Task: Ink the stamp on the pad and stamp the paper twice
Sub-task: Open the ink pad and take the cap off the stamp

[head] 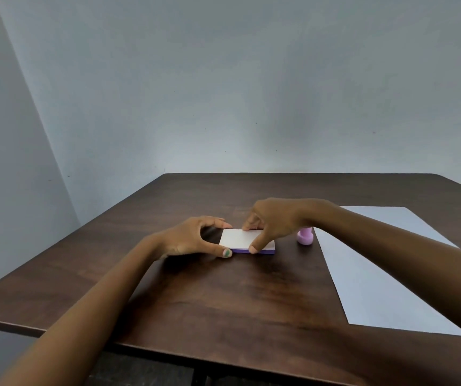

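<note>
The ink pad (237, 238) is a flat box with a white lid and a purple base, lying closed at the middle of the table. My left hand (195, 238) pinches its left end between thumb and fingers. My right hand (271, 221) grips its right part, thumb on the near edge and fingers on the far edge. A small pink stamp (305, 237) stands upright just right of the pad, partly behind my right wrist. The white paper (376, 274) lies flat to the right, with my right forearm crossing above it.
The dark wooden table (195, 296) stands against a pale wall. Its left edge runs diagonally toward me and its near edge is close to my body.
</note>
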The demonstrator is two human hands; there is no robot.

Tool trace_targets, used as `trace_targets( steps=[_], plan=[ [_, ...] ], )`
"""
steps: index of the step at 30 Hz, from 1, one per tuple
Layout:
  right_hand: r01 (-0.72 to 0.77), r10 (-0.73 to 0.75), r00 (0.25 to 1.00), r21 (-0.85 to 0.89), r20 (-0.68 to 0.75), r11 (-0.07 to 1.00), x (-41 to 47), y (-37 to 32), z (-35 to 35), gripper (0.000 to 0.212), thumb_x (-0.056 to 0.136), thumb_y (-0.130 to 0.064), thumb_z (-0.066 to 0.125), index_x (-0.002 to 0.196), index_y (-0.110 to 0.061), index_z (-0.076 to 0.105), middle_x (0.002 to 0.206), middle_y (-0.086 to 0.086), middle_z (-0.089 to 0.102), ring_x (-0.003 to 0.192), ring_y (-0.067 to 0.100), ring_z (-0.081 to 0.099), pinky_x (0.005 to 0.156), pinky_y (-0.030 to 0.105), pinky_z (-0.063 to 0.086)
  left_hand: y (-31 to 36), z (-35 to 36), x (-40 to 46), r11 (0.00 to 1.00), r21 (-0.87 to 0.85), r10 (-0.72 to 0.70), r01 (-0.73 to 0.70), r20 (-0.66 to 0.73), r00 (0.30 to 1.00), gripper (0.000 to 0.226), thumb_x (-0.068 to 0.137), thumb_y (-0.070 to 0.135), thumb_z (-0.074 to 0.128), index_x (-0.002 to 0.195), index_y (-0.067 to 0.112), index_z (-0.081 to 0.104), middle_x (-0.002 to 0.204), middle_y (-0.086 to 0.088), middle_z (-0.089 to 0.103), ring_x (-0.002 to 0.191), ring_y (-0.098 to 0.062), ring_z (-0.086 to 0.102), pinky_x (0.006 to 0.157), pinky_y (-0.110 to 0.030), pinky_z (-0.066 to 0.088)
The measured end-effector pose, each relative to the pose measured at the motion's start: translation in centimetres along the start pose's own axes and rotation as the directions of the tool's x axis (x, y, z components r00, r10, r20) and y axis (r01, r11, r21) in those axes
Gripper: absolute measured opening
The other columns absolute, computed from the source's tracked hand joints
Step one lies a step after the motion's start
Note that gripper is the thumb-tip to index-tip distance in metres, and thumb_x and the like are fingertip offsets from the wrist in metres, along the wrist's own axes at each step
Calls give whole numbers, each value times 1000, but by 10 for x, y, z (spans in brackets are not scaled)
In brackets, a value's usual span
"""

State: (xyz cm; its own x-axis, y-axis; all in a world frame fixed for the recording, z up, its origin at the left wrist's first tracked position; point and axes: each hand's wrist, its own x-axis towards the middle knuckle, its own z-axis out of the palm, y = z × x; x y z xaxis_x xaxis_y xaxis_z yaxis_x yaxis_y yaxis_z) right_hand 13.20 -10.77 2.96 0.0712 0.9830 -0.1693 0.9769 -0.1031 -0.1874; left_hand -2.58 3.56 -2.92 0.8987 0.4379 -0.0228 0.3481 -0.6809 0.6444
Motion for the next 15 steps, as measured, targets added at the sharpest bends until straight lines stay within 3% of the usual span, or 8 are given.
trace_targets(
  steps=[6, 9, 11, 15],
  plan=[
    [23, -23, 999, 20, 32, 1000, -3, 1, -6, 46, 85, -33, 62, 126, -13, 59, 128, 1, 64, 114, 18, 58, 104, 31, 43, 2, 1, -2, 999, -41, 17, -17, -1, 1000, 61, 70, 37, 80, 126, 34, 56, 139, 18, 43, 125, 1, 39, 100, -16, 25],
    [45, -50, 996, 75, 71, 996, -6, 2, -8, 34, 90, -30, 54, 117, -13, 65, 115, 2, 69, 104, 19, 59, 98, 32, 43, 5, 2, -5, 995, -90, 41, -40, 6, 999, 42, 71, 32, 80, 106, 46, 63, 109, 42, 57, 101, 21, 50, 82, 3, 33],
    [47, -56, 995, 107, 82, 993, -6, 3, -10, 34, 94, -29, 48, 114, -8, 65, 118, 6, 68, 105, 23, 58, 100, 34, 42, 9, 2, -9, 992, -120, 48, -47, 13, 999, 36, 71, 31, 80, 94, 54, 63, 95, 49, 58, 91, 26, 52, 69, 7, 36],
    [17, -48, 989, 222, 136, 975, -6, 5, -15, 32, 99, -27, 39, 99, -12, 67, 91, -12, 62, 87, 6, 52, 92, 27, 36, 11, 3, -10, 981, -182, 66, -63, 7, 998, 35, 72, 32, 79, 101, 47, 65, 101, 37, 65, 93, 17, 58, 67, 3, 41]
  ],
)
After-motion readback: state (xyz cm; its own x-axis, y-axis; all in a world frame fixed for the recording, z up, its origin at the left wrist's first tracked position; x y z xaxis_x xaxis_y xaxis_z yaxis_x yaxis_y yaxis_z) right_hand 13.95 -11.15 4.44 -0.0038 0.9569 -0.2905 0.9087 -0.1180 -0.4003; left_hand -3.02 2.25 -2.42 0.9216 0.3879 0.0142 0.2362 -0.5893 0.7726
